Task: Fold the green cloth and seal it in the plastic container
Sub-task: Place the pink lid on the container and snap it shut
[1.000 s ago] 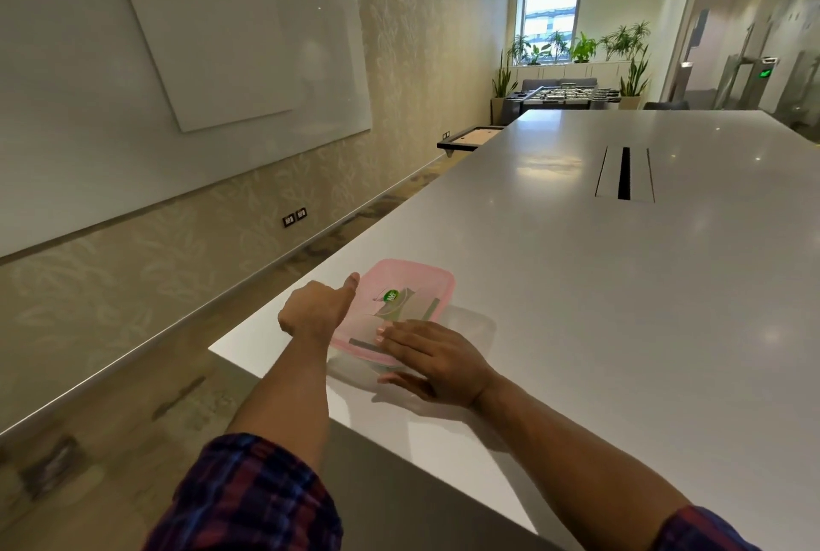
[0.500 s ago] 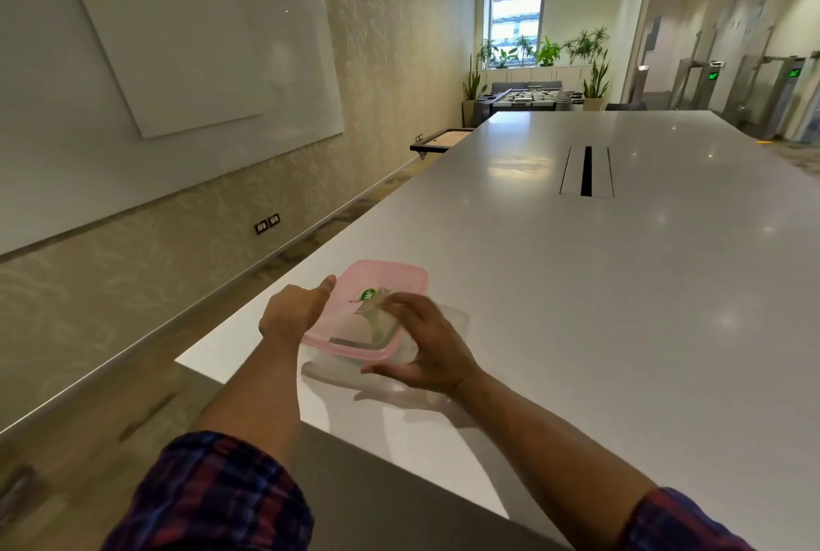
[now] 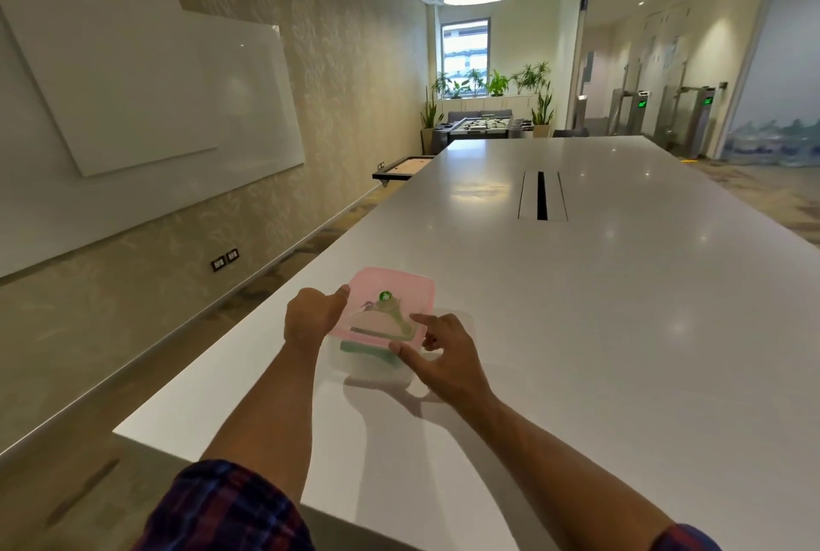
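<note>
Right hand (image 3: 443,355): lay flat on pink lid (image 3: 390,306); lifted, thumb and forefinger pinched its near right corner.
Pink lid: near edge rose, tilted off clear container (image 3: 377,368).
Green cloth (image 3: 368,351): became visible beneath.

A long, glossy white tabletop (image 3: 577,306) runs from the near corner toward the far end of the room, its surface catching ceiling-light reflections. A narrow rectangular cable slot (image 3: 542,201) with a dark central gap is set flush into it, well beyond the near end. Close to the near left edge a clear plastic container (image 3: 377,366) rests directly on the surface, casting a soft shadow toward the viewer.
</note>
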`<state>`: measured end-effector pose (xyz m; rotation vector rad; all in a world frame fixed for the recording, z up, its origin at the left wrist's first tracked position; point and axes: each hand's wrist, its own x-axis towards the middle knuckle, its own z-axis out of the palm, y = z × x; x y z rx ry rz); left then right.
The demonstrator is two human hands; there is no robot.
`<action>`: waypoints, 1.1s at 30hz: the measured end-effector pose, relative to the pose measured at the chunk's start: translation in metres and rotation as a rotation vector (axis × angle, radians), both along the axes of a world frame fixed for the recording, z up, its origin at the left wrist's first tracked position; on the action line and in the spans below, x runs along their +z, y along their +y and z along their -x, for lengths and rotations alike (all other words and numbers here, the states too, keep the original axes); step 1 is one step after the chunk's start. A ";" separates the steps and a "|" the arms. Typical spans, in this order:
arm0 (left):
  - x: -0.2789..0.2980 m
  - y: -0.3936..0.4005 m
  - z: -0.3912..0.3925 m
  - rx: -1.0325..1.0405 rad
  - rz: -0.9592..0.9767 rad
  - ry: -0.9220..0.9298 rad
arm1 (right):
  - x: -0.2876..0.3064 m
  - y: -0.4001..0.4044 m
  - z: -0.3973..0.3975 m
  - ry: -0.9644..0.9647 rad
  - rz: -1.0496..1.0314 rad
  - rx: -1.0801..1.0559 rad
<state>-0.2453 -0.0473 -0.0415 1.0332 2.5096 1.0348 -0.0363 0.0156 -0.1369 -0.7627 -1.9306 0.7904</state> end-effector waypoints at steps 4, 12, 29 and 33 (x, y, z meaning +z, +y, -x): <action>0.013 0.034 -0.017 -0.059 -0.030 -0.006 | 0.012 0.037 -0.008 0.033 0.044 -0.068; 0.020 0.095 -0.036 -0.208 -0.076 -0.102 | 0.033 0.100 -0.020 -0.135 0.038 -0.182; -0.023 0.146 -0.046 -0.248 -0.124 -0.092 | 0.035 0.153 -0.018 -0.374 0.144 -0.235; -0.028 0.143 -0.048 -0.237 -0.140 -0.048 | 0.033 0.152 -0.019 -0.438 0.081 -0.239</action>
